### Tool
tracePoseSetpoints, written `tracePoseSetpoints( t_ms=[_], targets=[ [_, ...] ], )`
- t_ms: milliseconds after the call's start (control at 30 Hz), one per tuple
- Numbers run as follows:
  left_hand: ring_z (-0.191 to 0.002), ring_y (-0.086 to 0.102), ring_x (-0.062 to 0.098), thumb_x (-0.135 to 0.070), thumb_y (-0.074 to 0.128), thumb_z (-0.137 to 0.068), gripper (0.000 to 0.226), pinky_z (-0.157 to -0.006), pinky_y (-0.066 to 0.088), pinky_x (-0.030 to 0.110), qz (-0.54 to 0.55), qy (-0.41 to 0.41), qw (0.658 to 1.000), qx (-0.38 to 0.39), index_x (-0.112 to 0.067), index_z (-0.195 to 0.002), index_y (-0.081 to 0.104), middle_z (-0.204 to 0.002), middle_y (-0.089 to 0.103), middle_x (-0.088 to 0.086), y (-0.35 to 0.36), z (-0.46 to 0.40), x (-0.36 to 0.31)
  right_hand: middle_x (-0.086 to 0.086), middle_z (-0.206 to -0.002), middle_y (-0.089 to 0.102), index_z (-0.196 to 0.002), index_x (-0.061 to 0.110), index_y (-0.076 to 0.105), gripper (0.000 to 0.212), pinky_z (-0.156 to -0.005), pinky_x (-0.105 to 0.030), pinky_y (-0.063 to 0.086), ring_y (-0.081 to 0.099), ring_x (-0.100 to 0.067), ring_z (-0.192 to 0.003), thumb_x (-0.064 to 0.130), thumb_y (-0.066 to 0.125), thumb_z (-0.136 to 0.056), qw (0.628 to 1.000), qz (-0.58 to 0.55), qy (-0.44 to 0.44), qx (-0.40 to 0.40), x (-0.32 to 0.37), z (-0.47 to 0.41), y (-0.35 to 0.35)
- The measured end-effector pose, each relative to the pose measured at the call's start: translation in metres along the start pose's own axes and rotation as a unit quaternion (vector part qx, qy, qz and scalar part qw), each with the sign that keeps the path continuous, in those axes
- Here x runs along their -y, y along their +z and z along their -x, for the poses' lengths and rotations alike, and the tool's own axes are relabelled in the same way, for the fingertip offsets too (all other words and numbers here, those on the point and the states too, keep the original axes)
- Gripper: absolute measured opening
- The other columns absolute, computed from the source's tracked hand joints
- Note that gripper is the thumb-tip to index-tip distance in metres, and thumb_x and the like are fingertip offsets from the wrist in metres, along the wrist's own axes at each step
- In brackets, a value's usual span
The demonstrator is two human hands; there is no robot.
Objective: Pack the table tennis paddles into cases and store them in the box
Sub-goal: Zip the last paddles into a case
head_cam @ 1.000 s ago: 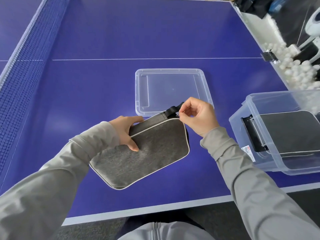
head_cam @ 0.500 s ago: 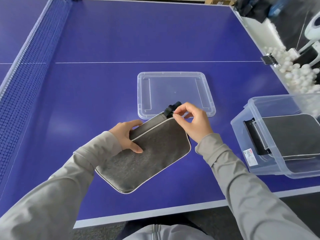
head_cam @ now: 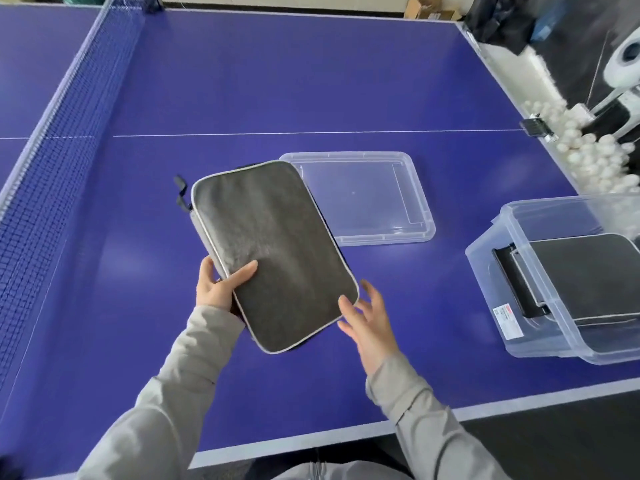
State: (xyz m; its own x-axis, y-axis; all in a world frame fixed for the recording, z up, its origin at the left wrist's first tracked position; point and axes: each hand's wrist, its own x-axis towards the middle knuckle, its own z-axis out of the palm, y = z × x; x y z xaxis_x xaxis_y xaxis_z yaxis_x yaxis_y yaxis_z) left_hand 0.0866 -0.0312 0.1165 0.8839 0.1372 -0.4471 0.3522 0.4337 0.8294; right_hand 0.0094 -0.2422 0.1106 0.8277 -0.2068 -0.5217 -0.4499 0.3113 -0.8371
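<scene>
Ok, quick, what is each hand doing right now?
Left hand: holding the grey paddle case by its left edge, thumb on top.
Right hand: open, fingers spread by the case's near corner; contact cannot be told.

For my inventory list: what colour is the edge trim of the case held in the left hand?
Light grey trim around a dark grey case, clearest in the head view.
</scene>
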Motion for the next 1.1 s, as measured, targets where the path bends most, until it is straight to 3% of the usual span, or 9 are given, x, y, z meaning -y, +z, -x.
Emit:
tracePoseSetpoints(
  t_ms=[167,367,467,600,667,767,900,1000,1100],
  targets=[
    [-0.076,0.072,0.015,-0.020,0.082,-0.056,0.058,-0.063,0.056,0.034,0.086,-0.017,0.995,-0.044,-0.025,-0.106,0.054,-0.085,0.074,-0.007,0.014,0.004,0.015,-0.007,-0.117,0.065,-0.132,0.023,0.040,0.051,-0.080,-0.036,0.054,0.063,-0.024,-0.102,0.016,0.064,-0.087,0.975,-0.217,0.052,0.013,-0.003,0.007,0.035],
    [-0.090,0.070,0.020,-0.012,0.081,-0.061,0.049,-0.084,0.053,0.044,0.104,-0.018,0.994,-0.019,-0.022,-0.101,0.054,-0.093,0.072,-0.002,0.023,0.016,0.022,-0.005,-0.099,0.072,-0.130,0.020,0.043,0.054,-0.074,-0.037,0.054,0.067,-0.024,-0.092,0.004,0.065,-0.084,0.967,-0.251,0.006,-0.042,0.008,0.004,0.039],
    [-0.091,0.068,0.027,-0.013,0.081,-0.061,0.047,-0.076,0.053,0.047,0.075,-0.021,0.997,0.008,-0.022,-0.098,0.054,-0.098,0.069,0.004,0.020,0.019,0.019,-0.005,-0.098,0.072,-0.129,0.016,0.044,0.054,-0.067,-0.034,0.056,0.069,-0.021,-0.089,0.002,0.065,-0.082,0.969,-0.246,-0.012,-0.035,0.008,0.005,0.033],
    [-0.065,0.069,0.018,-0.009,0.077,-0.067,0.039,-0.056,0.056,0.034,0.014,-0.030,0.997,0.065,-0.022,-0.097,0.056,-0.084,0.068,0.004,0.005,0.018,0.014,-0.003,-0.102,0.072,-0.124,0.018,0.049,0.059,-0.063,-0.034,0.056,0.070,-0.021,-0.091,0.011,0.071,-0.069,0.973,-0.228,-0.041,-0.015,0.010,0.006,0.023],
    [-0.065,0.069,0.022,-0.019,0.076,-0.071,0.033,-0.057,0.056,0.035,-0.011,-0.061,0.991,0.115,-0.021,-0.098,0.057,-0.084,0.067,0.005,-0.011,0.015,0.009,-0.004,-0.106,0.071,-0.119,0.019,0.052,0.054,-0.066,-0.036,0.056,0.069,-0.022,-0.096,0.013,0.071,-0.068,0.977,-0.208,-0.056,-0.004,0.013,0.006,0.013],
    [-0.081,0.071,0.028,-0.060,0.077,-0.055,0.057,-0.064,0.059,0.043,-0.001,-0.114,0.986,0.126,-0.027,-0.100,0.061,-0.092,0.070,0.003,-0.040,0.003,-0.005,-0.005,-0.107,0.070,-0.112,0.020,0.055,0.047,-0.071,-0.034,0.056,0.068,-0.022,-0.098,0.013,0.070,-0.069,0.981,-0.184,-0.063,0.006,0.017,0.007,-0.006],
    [-0.100,0.064,0.029,-0.075,0.032,-0.081,0.070,-0.072,0.057,0.049,-0.004,-0.140,0.979,0.146,-0.025,-0.123,0.056,-0.108,0.064,0.007,-0.064,-0.028,-0.031,0.000,-0.106,0.070,-0.113,0.025,0.057,0.047,-0.070,-0.031,0.057,0.069,-0.017,-0.096,0.015,0.069,-0.068,0.988,-0.145,-0.052,0.018,0.023,0.012,-0.033],
    [-0.064,0.068,0.022,-0.075,0.034,-0.078,0.080,-0.056,0.054,0.034,-0.089,-0.162,0.957,0.225,-0.022,-0.137,0.044,-0.088,0.071,0.004,-0.050,-0.041,-0.046,0.001,-0.107,0.070,-0.113,0.026,0.059,0.047,-0.071,-0.029,0.056,0.068,-0.016,-0.097,0.015,0.067,-0.069,0.992,-0.117,-0.049,0.012,0.027,0.018,-0.050],
    [-0.046,0.063,0.021,-0.070,0.071,-0.057,0.092,-0.040,0.047,0.026,-0.191,-0.138,0.925,0.298,-0.011,-0.125,0.053,-0.074,0.070,0.005,-0.019,-0.038,-0.052,0.000,-0.105,0.070,-0.112,0.024,0.059,0.045,-0.073,-0.028,0.056,0.068,-0.017,-0.096,0.015,0.067,-0.069,0.994,-0.093,-0.049,0.003,0.031,0.024,-0.064]
  ],
)
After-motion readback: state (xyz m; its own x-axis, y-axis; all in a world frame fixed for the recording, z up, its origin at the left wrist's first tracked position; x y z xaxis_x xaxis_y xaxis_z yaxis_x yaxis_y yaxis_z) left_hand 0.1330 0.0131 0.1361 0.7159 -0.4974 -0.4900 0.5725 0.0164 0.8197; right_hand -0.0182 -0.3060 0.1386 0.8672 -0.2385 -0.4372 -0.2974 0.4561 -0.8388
